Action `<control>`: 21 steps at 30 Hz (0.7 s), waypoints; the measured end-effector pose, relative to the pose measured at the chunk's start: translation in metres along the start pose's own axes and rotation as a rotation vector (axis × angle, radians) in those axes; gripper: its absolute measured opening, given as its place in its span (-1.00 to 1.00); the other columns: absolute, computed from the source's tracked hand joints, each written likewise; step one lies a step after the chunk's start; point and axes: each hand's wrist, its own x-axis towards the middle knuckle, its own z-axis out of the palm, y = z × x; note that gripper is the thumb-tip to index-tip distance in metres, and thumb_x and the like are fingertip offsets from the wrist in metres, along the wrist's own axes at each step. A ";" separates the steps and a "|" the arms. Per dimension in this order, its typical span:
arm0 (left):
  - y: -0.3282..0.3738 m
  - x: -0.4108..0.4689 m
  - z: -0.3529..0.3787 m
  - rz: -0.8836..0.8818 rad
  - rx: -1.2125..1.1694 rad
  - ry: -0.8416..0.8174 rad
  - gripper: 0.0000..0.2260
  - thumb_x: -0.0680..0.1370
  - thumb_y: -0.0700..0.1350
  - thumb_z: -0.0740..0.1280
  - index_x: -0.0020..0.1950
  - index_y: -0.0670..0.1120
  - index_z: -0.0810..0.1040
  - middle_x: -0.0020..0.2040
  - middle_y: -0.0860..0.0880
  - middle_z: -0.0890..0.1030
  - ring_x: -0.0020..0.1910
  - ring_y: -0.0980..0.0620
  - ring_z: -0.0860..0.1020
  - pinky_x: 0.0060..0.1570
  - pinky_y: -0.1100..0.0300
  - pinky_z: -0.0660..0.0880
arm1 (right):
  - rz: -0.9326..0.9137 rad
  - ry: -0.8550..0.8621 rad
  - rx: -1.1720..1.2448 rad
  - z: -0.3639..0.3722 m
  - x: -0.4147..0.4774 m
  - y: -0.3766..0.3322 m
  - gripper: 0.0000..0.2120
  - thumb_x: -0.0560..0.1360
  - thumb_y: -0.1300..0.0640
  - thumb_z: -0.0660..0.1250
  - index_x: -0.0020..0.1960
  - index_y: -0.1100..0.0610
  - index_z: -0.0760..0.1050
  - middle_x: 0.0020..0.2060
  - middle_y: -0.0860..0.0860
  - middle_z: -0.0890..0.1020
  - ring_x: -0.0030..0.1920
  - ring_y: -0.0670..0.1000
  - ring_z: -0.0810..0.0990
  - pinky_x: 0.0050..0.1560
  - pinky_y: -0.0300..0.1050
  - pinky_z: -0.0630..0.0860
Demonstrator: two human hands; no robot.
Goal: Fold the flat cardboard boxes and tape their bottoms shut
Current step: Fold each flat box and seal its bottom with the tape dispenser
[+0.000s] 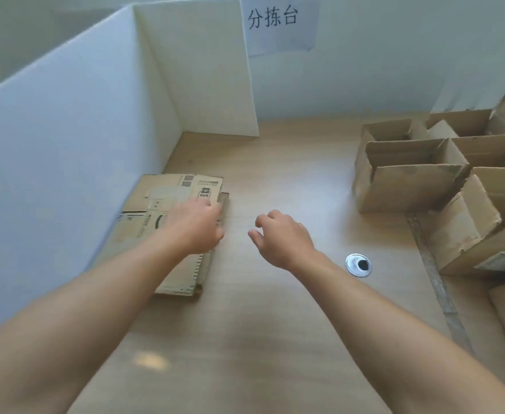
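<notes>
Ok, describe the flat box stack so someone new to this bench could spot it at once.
Find the tall white partition on the left side of the table. At its foot lies the flat box stack, printed brown cardboard partly under the left hand. Unlike the open boxes standing on the right, these lie fully flattened, one on another.

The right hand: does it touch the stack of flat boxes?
Apart. The head view shows a strip of bare table between the right hand and the stack of flat boxes.
</notes>
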 end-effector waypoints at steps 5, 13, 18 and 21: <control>-0.091 -0.049 0.052 -0.203 -0.251 -0.072 -0.49 0.56 0.16 0.25 0.49 0.04 0.33 0.46 -0.02 0.37 0.44 -0.06 0.31 0.38 -0.03 0.32 | -0.020 -0.085 0.051 0.028 0.012 -0.080 -0.62 0.65 -0.10 0.12 0.37 0.06 0.39 0.28 0.07 0.48 0.27 0.16 0.46 0.13 0.05 0.42; -0.132 -0.100 0.140 -0.044 -0.225 -0.142 -0.20 0.46 0.20 0.41 0.57 0.21 0.03 0.59 0.01 -0.01 0.56 -0.03 -0.01 0.45 -0.06 0.18 | 0.317 -0.084 0.633 0.102 -0.007 -0.145 -0.50 0.58 -0.03 0.29 0.48 0.07 0.35 0.29 0.10 0.51 0.30 0.10 0.49 0.35 0.07 0.42; -0.124 -0.107 0.143 0.022 -0.296 0.295 -0.53 0.36 -0.14 0.51 0.25 0.03 0.55 0.20 -0.03 0.57 0.11 -0.16 0.57 -0.01 -0.05 0.51 | 0.401 0.016 0.997 0.086 -0.032 -0.149 -0.67 0.62 0.01 0.26 0.37 0.02 0.41 0.13 -0.04 0.59 0.06 0.00 0.63 0.14 0.12 0.60; -0.117 -0.117 0.109 -0.002 -0.473 0.624 -0.72 0.44 -0.16 0.28 0.11 0.00 0.63 0.04 0.01 0.63 -0.06 -0.13 0.61 -0.05 -0.04 0.50 | 0.331 0.070 0.777 0.067 -0.051 -0.119 -0.58 0.62 -0.09 0.25 0.45 -0.07 0.34 0.23 -0.07 0.48 0.14 -0.09 0.54 0.21 0.10 0.55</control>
